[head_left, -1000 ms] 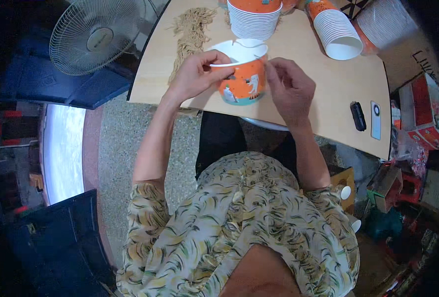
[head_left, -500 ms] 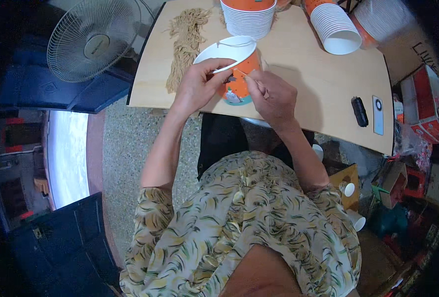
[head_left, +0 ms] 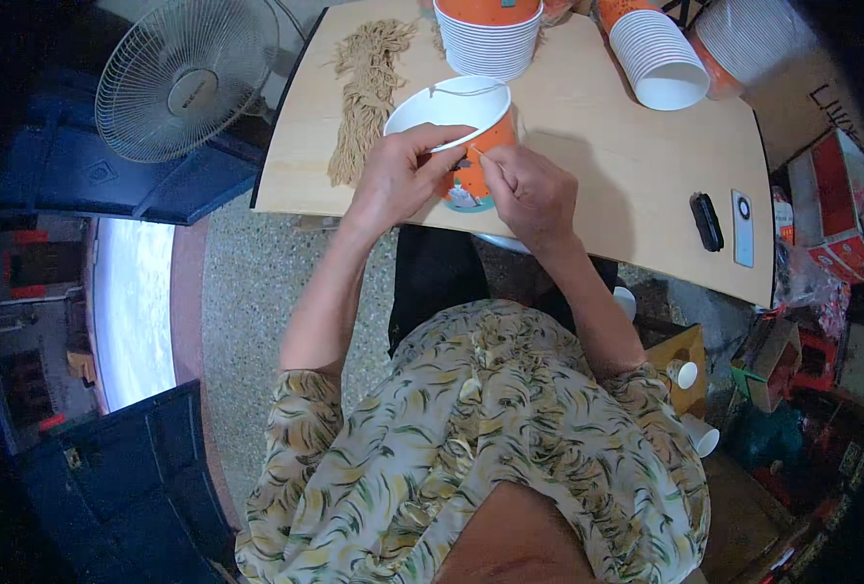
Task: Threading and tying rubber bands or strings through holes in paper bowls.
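Over the near edge of the surface (head_left: 597, 146), the left hand (head_left: 398, 175) grips one orange paper bucket (head_left: 496, 133) by its rim, fingers inside and thumb outside; the right hand (head_left: 531, 193) pinches what seems one thin cord (head_left: 478, 150) at its wall. The grip should be firm without bending the rim, the pinch near the cord's tip. Beyond are one cord bundle (head_left: 368, 102), one upright stack (head_left: 488, 47) and one lying stack (head_left: 644, 56) of buckets.

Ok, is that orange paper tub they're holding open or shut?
Open: no lid covers the orange paper tub, and its white inside shows above the left hand.
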Available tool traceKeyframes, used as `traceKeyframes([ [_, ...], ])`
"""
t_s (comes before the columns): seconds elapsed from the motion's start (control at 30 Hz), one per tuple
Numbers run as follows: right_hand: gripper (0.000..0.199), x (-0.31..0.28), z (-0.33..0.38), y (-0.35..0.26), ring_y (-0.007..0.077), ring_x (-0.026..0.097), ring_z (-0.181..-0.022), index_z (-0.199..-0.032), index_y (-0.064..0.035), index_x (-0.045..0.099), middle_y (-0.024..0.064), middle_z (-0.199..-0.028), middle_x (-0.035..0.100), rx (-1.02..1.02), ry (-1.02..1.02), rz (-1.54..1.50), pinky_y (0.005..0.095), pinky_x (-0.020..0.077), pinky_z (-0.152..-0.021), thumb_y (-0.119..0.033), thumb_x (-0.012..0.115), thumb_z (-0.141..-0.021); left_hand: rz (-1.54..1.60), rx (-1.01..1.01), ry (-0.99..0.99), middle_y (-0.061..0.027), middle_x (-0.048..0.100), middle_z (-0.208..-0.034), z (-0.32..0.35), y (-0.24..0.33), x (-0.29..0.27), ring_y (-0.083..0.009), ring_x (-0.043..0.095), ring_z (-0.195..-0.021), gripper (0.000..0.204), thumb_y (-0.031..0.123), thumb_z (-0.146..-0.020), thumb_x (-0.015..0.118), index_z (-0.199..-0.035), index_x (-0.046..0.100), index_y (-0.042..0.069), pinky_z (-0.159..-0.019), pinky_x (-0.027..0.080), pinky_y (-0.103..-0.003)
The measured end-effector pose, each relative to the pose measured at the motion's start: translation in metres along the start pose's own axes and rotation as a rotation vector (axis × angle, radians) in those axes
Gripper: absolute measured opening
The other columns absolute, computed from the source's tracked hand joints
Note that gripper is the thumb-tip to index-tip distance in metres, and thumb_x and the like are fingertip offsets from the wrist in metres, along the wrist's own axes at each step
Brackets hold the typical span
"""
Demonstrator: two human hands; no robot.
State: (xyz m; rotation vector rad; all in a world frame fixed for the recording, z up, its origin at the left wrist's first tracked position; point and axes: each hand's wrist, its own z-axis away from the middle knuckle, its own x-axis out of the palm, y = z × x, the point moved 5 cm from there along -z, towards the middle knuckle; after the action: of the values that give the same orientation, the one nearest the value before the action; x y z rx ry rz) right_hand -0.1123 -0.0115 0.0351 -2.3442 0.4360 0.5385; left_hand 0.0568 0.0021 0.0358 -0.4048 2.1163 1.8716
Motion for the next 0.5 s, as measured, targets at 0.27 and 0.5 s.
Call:
traceKeyframes([
  [0.27, 0.013, -0.017, 0.013, -0.003, 0.0231, 0.064, -0.059, -0.089, -0.0096, 0.065, 0.0055, -0.07, 0.064, -0.008, -0.118, -0.019, 0.0353, 0.0486, -0.051, -0.013, 0.072, -0.079, -0.202, 0.186, 0.0, -0.0112, 0.07, -0.085, 0.025, 0.017, 0.015, -0.0204, 0.064, -0.071, 0.023, 0.003, -0.085, 0.066, -0.106, 0.073, 0.007, -0.063, 0.052, -0.031],
  [0.5, 0.022, -0.023, 0.014, 0.026, 0.0073, 0.049, -0.053, -0.104, -0.0057, 0.067, 0.0004, -0.063, 0.055, 0.231, -0.299, -0.141, 0.0241, 0.041, -0.051, -0.009, 0.072, -0.082, 0.085, -0.014, -0.115, -0.007, 0.071, -0.101, 0.037, -0.001, 0.03, -0.0113, 0.062, -0.082, 0.021, 0.004, -0.086, 0.07, -0.107, 0.074, 0.007, -0.066, 0.053, -0.024],
])
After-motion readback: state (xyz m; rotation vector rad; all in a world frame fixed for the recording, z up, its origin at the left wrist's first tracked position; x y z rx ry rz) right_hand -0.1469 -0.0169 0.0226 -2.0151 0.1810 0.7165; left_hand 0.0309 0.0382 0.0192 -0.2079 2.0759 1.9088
